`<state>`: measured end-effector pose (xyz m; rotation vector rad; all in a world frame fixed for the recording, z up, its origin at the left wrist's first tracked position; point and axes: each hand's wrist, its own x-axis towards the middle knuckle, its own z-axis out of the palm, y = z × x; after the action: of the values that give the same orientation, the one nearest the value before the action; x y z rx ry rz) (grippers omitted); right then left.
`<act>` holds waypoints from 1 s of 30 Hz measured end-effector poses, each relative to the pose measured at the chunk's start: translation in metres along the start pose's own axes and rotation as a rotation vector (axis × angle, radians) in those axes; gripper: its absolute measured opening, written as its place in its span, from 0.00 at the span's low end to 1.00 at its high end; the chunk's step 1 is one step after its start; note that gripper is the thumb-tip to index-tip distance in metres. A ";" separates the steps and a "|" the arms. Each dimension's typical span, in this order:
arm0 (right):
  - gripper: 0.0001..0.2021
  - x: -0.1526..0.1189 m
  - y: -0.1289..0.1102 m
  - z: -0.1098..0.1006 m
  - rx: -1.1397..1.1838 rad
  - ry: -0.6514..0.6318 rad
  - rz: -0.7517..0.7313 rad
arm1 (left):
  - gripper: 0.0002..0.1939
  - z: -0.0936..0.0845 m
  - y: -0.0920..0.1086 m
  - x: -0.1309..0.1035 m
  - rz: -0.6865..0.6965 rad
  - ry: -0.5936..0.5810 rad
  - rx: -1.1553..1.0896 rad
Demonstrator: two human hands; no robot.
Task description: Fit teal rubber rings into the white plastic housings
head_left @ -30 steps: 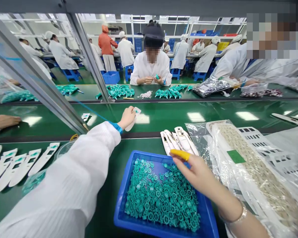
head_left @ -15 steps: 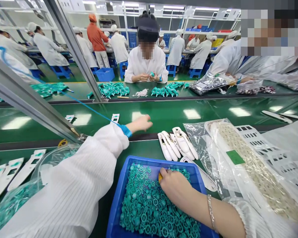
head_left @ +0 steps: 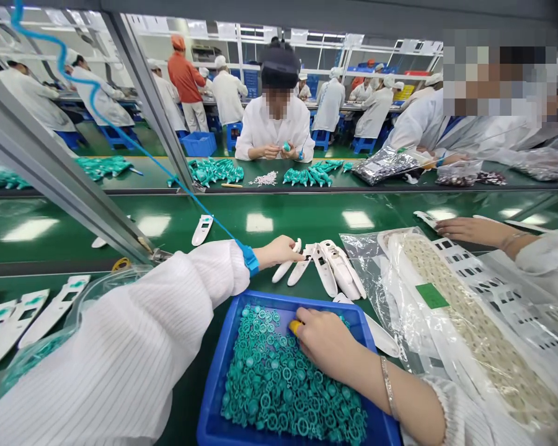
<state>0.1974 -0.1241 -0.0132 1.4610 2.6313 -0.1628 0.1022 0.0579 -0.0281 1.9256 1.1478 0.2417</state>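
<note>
My left hand (head_left: 283, 252), with a blue strap on its wrist, is closed in a pinch at the left end of a group of white plastic shells (head_left: 323, 272). Its fingers are on the leftmost white plastic shell (head_left: 283, 271); another lies against the fingertips. My right hand (head_left: 323, 337) is inside a blue bin (head_left: 207, 378), its fingers curled down over small teal plastic rings (head_left: 286, 390). A yellow cover (head_left: 296, 326) is on one fingertip. Whatever those fingers hold is hidden.
Clear bags with cream parts (head_left: 469, 310) lie right. A co-worker's hand (head_left: 474, 229) touches a white piece on the green belt (head_left: 232, 214). White shells with teal inserts (head_left: 51, 310) lie left, near a metal post (head_left: 74, 167). A blue cord (head_left: 167, 176) runs to my wrist.
My left hand has come from over the belt to the white shells and closed; the leftmost shells are spread apart. A co-worker's hand has appeared at right. My right hand stays in the bin.
</note>
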 end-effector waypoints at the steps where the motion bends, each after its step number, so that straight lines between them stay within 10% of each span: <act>1: 0.08 -0.001 0.001 -0.002 0.018 0.014 -0.011 | 0.10 -0.006 -0.004 -0.005 0.008 0.015 0.009; 5: 0.10 -0.006 0.007 -0.010 0.381 0.171 -0.051 | 0.04 -0.023 -0.017 -0.030 0.059 0.115 -0.013; 10: 0.09 -0.015 0.014 -0.013 1.248 0.411 0.119 | 0.20 -0.027 -0.015 -0.066 0.091 0.084 -0.156; 14: 0.08 -0.019 0.014 -0.020 1.501 0.495 0.137 | 0.24 -0.027 0.004 -0.098 0.117 0.066 -0.262; 30: 0.07 -0.009 0.002 -0.040 0.342 0.999 0.129 | 0.13 0.015 0.046 -0.165 0.201 -0.172 -0.900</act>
<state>0.2013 -0.1244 0.0279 2.2747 3.3364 0.2060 0.0469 -0.0905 0.0378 1.2137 0.5640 0.5766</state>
